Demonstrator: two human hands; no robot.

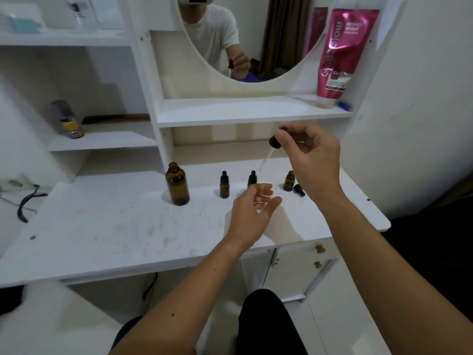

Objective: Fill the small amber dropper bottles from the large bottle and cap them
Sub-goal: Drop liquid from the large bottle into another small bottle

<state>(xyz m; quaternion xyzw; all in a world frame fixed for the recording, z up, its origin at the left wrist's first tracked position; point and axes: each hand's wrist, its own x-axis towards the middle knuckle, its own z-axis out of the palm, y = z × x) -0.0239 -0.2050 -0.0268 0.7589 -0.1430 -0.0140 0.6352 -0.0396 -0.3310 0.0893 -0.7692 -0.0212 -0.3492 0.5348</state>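
Note:
The large amber bottle stands uncapped on the white desk. Right of it stand two capped small dropper bottles, one free and one partly behind my left hand. A third small amber bottle stands open farther right, with a black dropper cap lying beside it. My right hand holds a dropper by its black top above the desk, its glass tube pointing down and left. My left hand hovers open, fingers apart, just in front of the middle small bottle.
A shelf above the desk carries a pink pouch and a small blue item. A mirror shows a person. A dark spray can stands on the left shelf. A black cable lies at the desk's left edge.

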